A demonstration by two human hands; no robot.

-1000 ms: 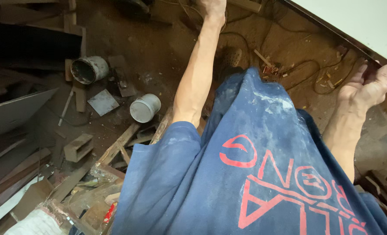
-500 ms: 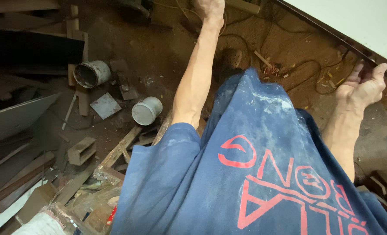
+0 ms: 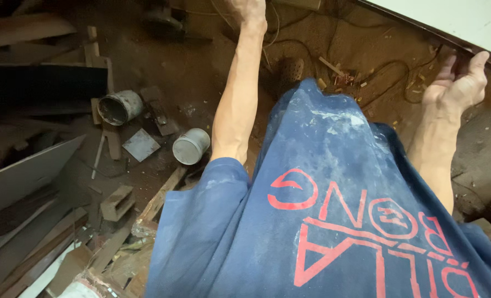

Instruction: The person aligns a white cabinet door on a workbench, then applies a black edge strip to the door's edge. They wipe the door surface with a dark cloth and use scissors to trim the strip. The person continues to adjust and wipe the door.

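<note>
Looking down over my blue shirt with red print (image 3: 334, 221), I see both arms reaching forward. My left hand (image 3: 249, 8) is at the top edge of the view and mostly cut off, above tangled cables (image 3: 389, 72) on the dirt floor. What it holds is hidden. My right hand (image 3: 458, 83) is raised at the upper right. Its thumb and fingers curl around the dark edge strip (image 3: 422, 34) of a white panel (image 3: 466, 16).
A white tin (image 3: 190, 146) and a dirty grey bucket (image 3: 118, 106) lie on their sides on the brown floor at the left. Around them are a square tile (image 3: 141, 144), a block (image 3: 117, 202), wooden planks (image 3: 157, 201) and a grey sheet (image 3: 19, 176).
Almost nothing has changed: the view drifts slightly, and my right hand stays on the dark edge strip with its fingers a little higher. My left arm keeps its reach.
</note>
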